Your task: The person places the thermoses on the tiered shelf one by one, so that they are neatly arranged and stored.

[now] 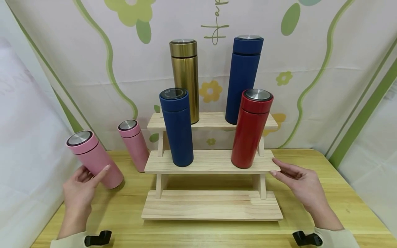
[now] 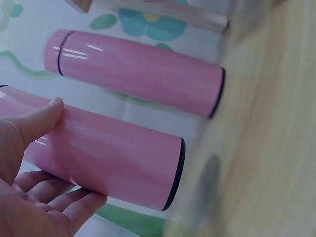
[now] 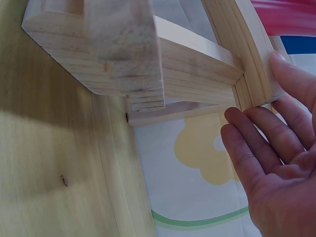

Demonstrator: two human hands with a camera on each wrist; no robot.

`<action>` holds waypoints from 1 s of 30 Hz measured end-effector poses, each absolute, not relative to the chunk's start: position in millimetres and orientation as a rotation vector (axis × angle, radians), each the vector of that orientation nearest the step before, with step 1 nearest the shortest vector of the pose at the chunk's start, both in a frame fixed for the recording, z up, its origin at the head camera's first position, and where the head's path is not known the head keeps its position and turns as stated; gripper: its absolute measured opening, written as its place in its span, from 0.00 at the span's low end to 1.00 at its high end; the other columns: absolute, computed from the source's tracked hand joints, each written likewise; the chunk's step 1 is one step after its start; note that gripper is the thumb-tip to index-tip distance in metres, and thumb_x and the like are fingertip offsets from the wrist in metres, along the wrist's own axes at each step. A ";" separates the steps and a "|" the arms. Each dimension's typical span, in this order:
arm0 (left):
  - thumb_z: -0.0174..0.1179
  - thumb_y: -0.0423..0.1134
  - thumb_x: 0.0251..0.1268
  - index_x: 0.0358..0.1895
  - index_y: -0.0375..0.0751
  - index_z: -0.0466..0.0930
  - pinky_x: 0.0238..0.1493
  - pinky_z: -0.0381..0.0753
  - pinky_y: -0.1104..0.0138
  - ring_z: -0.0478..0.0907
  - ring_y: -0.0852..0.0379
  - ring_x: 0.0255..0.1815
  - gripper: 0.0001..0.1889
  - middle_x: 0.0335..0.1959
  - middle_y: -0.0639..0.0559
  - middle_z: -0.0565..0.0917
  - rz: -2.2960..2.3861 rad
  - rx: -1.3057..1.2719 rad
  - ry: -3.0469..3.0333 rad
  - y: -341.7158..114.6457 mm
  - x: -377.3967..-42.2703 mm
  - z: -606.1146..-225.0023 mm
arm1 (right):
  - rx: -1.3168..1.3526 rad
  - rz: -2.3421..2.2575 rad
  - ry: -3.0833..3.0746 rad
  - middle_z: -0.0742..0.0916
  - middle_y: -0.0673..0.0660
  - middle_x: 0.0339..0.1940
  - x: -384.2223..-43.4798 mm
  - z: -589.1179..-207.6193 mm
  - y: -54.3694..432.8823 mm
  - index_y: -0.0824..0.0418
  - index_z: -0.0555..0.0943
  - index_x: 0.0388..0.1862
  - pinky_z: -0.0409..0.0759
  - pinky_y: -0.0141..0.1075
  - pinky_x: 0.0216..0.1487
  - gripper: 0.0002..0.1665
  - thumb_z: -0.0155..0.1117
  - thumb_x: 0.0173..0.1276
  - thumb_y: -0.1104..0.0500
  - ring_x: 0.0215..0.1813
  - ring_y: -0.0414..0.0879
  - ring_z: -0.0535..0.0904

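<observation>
The right hand (image 3: pixel 284 185) is on the right side. Its thumb and fingers (image 3: pixel 242 153) pinch the end of a board (image 3: pixel 247 54) on a wooden stand (image 3: pixel 197 71). One part of the stand is very close and blurry. The stand sits on a wooden surface (image 3: pixel 59 138) with a small dark knot (image 3: pixel 64 180). A white cloth (image 3: pixel 168 182) has a yellow flower (image 3: pixel 195 153) and a green line (image 3: pixel 197 220). A shiny red thing (image 3: pixel 291 15) and something blue (image 3: pixel 298 44) peek in up high.
</observation>
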State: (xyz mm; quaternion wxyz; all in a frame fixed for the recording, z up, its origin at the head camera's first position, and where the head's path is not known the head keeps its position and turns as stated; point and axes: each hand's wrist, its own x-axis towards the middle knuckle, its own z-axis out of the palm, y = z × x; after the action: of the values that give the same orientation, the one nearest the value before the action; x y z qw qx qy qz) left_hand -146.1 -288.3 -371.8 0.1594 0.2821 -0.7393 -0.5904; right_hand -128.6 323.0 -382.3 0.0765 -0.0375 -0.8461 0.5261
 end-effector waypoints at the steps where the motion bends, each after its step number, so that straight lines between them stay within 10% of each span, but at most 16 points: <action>1: 0.83 0.52 0.58 0.84 0.51 0.66 0.52 0.78 0.87 0.77 0.60 0.74 0.51 0.82 0.41 0.71 -1.695 0.805 -2.113 -286.9 -145.7 -369.4 | -0.111 1.577 -2.536 0.89 0.26 0.52 -128.6 -382.4 322.9 0.54 0.82 0.74 0.84 0.19 0.48 0.35 0.78 0.71 0.45 0.50 0.23 0.87; 8: 0.85 0.50 0.55 0.83 0.46 0.68 0.47 0.80 0.86 0.80 0.66 0.63 0.52 0.77 0.45 0.78 -1.721 0.754 -2.154 -278.2 -141.5 -357.2 | -0.115 1.574 -2.539 0.89 0.26 0.51 -128.5 -382.7 322.9 0.54 0.82 0.73 0.84 0.19 0.48 0.35 0.78 0.71 0.45 0.50 0.22 0.87; 16: 0.84 0.45 0.57 0.79 0.36 0.70 0.43 0.84 0.83 0.83 0.77 0.45 0.47 0.45 0.75 0.86 -1.711 0.511 -2.268 -269.8 -132.5 -347.4 | -0.105 1.582 -2.537 0.89 0.26 0.52 -128.7 -383.0 323.8 0.54 0.82 0.74 0.84 0.19 0.48 0.35 0.78 0.71 0.45 0.50 0.23 0.87; 30: 0.82 0.34 0.60 0.72 0.48 0.79 0.46 0.87 0.78 0.87 0.70 0.45 0.36 0.45 0.68 0.92 -1.903 0.219 -2.258 -253.5 -114.4 -331.9 | -0.103 1.588 -2.530 0.89 0.26 0.54 -127.5 -381.7 324.2 0.54 0.82 0.74 0.84 0.19 0.49 0.35 0.78 0.71 0.45 0.51 0.23 0.87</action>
State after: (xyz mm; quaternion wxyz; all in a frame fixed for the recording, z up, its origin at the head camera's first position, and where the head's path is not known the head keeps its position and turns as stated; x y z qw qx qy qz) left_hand -114.4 -253.5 -331.9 0.0900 0.0737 -0.7594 -0.6401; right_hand -127.5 324.2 -381.7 0.0764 -0.0342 -0.8440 0.5298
